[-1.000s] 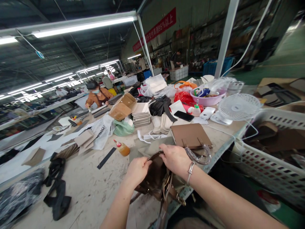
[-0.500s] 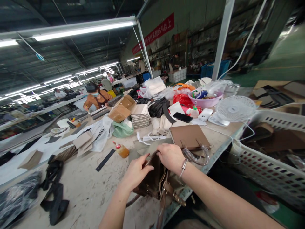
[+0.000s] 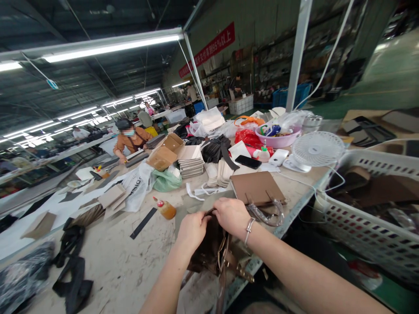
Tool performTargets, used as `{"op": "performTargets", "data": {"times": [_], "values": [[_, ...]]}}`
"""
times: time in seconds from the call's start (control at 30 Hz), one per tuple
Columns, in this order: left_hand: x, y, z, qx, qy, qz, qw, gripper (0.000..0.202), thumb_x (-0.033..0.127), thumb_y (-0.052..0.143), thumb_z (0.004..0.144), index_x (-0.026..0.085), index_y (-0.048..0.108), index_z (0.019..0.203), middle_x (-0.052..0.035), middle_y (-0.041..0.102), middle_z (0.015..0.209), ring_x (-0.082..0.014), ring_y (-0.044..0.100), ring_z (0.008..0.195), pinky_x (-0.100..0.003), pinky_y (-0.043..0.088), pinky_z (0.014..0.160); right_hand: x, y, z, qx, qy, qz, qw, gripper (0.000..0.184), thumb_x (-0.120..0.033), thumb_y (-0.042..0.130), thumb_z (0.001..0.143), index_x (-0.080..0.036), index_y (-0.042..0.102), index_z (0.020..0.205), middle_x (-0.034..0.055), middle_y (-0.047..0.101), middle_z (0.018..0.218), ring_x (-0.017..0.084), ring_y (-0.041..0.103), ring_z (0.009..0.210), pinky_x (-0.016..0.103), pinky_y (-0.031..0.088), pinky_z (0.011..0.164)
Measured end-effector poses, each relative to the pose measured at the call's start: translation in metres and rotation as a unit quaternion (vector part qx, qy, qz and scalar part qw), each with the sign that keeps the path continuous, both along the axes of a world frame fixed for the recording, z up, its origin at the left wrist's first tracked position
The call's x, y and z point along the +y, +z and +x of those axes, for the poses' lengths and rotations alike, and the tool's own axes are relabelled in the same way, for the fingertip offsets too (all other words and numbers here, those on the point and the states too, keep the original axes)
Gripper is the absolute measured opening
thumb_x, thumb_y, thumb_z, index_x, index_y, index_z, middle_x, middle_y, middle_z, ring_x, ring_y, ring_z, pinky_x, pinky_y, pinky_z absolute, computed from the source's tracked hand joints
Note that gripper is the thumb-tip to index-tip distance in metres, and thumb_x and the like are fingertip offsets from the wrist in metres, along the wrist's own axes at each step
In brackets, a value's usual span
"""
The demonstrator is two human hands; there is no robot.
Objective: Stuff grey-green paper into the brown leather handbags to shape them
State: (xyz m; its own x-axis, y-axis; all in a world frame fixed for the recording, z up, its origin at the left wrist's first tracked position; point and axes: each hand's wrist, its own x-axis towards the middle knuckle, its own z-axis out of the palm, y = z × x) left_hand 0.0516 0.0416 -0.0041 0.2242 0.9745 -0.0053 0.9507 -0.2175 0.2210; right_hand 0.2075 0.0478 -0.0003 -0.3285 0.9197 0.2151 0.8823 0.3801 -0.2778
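A dark brown leather bag (image 3: 209,250) with straps and metal buckles lies at the near edge of the worktable (image 3: 131,261). My left hand (image 3: 191,231) is closed on the bag's top edge, fingers pinched. My right hand (image 3: 232,216), with a bracelet at the wrist, grips the same edge just to the right, so the two hands nearly touch. A flat brown bag panel (image 3: 257,187) with a plastic-wrapped handle (image 3: 268,213) lies just beyond my right hand.
A glue bottle (image 3: 165,208), a black strip (image 3: 143,223), stacked leather pieces (image 3: 190,160), a phone (image 3: 248,162), a small white fan (image 3: 316,149) and a pink basin (image 3: 278,138) lie on the table. A white plastic crate (image 3: 373,226) stands at right. A co-worker (image 3: 131,137) sits at far left.
My hands have drawn closer together on the bag's top edge, the left moving toward the right. The view has shifted slightly.
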Motion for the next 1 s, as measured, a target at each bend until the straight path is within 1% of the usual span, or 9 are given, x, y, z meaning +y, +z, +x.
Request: {"op": "performTargets", "data": {"times": [0.17, 0.37, 0.5, 0.53, 0.6, 0.67, 0.73, 0.83, 1.0], "values": [[0.002, -0.002, -0.001, 0.024, 0.003, 0.0, 1.0, 0.029, 0.029, 0.043, 0.092, 0.018, 0.07, 0.091, -0.0102, 0.072, 0.087, -0.0245, 0.067, 0.084, -0.03, 0.043, 0.068, 0.0, -0.001, 0.002, 0.008, 0.005, 0.005, 1.0, 0.017, -0.026, 0.05, 0.088, -0.019, 0.065, 0.085, 0.0061, 0.068, 0.089, 0.019, 0.063, 0.086, 0.026, 0.045, 0.07], [0.004, -0.003, 0.003, 0.055, 0.014, 0.011, 0.998, 0.029, 0.029, 0.042, 0.091, 0.018, 0.069, 0.089, -0.0108, 0.072, 0.086, -0.0248, 0.067, 0.084, -0.03, 0.043, 0.069, 0.002, -0.002, 0.001, 0.023, 0.01, 0.016, 1.0, 0.018, -0.023, 0.049, 0.088, -0.017, 0.065, 0.082, 0.007, 0.068, 0.086, 0.02, 0.064, 0.081, 0.026, 0.045, 0.066], [0.003, -0.003, 0.008, 0.074, 0.036, 0.029, 0.996, 0.031, 0.028, 0.039, 0.091, 0.016, 0.067, 0.087, -0.0147, 0.07, 0.081, -0.0279, 0.067, 0.079, -0.034, 0.045, 0.068, 0.0, 0.001, 0.0, 0.039, 0.016, 0.021, 0.999, 0.028, -0.028, 0.042, 0.093, -0.017, 0.066, 0.081, 0.0071, 0.068, 0.085, 0.019, 0.064, 0.083, 0.026, 0.047, 0.071], [0.003, -0.002, 0.008, 0.074, 0.039, 0.033, 0.996, 0.031, 0.027, 0.037, 0.091, 0.015, 0.066, 0.088, -0.0149, 0.07, 0.08, -0.0281, 0.067, 0.079, -0.035, 0.045, 0.068, -0.002, 0.002, 0.001, 0.049, 0.018, 0.024, 0.998, 0.03, -0.031, 0.041, 0.094, -0.018, 0.066, 0.086, 0.0066, 0.068, 0.087, 0.019, 0.064, 0.086, 0.026, 0.047, 0.074], [0.002, -0.002, 0.007, 0.07, 0.037, 0.038, 0.996, 0.031, 0.025, 0.036, 0.092, 0.015, 0.065, 0.093, -0.0138, 0.07, 0.081, -0.0277, 0.067, 0.08, -0.035, 0.046, 0.069, -0.009, 0.004, 0.006, 0.101, 0.027, 0.044, 0.994, 0.029, -0.038, 0.044, 0.094, -0.019, 0.063, 0.105, 0.0058, 0.067, 0.099, 0.018, 0.062, 0.094, 0.026, 0.048, 0.082], [0.002, -0.003, 0.003, 0.043, 0.021, 0.046, 0.998, 0.028, 0.023, 0.038, 0.092, 0.017, 0.063, 0.104, -0.0108, 0.071, 0.091, -0.0251, 0.067, 0.087, -0.033, 0.048, 0.074, -0.018, 0.002, 0.015, 0.182, 0.044, 0.078, 0.979, 0.037, -0.038, 0.05, 0.091, -0.02, 0.053, 0.124, 0.0062, 0.062, 0.115, 0.016, 0.059, 0.101, 0.026, 0.047, 0.089], [0.003, -0.006, -0.003, -0.013, -0.008, 0.061, 0.998, 0.029, 0.021, 0.044, 0.09, 0.019, 0.059, 0.115, -0.007, 0.07, 0.104, -0.0211, 0.065, 0.096, -0.03, 0.047, 0.083, -0.028, -0.004, 0.028, 0.248, 0.053, 0.11, 0.961, 0.043, -0.033, 0.052, 0.09, -0.021, 0.047, 0.131, 0.0073, 0.056, 0.123, 0.017, 0.056, 0.106, 0.027, 0.047, 0.093], [0.005, -0.01, -0.01, -0.079, -0.048, 0.085, 0.992, 0.034, 0.02, 0.051, 0.087, 0.022, 0.058, 0.121, -0.0036, 0.068, 0.112, -0.0182, 0.063, 0.102, -0.028, 0.045, 0.091, -0.045, -0.02, 0.043, 0.267, 0.034, 0.113, 0.956, 0.049, -0.033, 0.054, 0.088, -0.021, 0.043, 0.134, 0.0105, 0.05, 0.125, 0.02, 0.053, 0.111, 0.034, 0.048, 0.095], [0.006, -0.009, -0.012, -0.044, -0.078, 0.102, 0.991, 0.032, 0.023, 0.047, 0.089, 0.025, 0.062, 0.117, -0.0022, 0.068, 0.113, -0.0186, 0.063, 0.102, -0.03, 0.046, 0.091, -0.075, -0.045, 0.04, 0.236, 0.019, 0.066, 0.969, 0.071, -0.04, 0.058, 0.083, -0.017, 0.029, 0.143, 0.0164, 0.036, 0.137, 0.028, 0.039, 0.127, 0.044, 0.039, 0.105]]}}
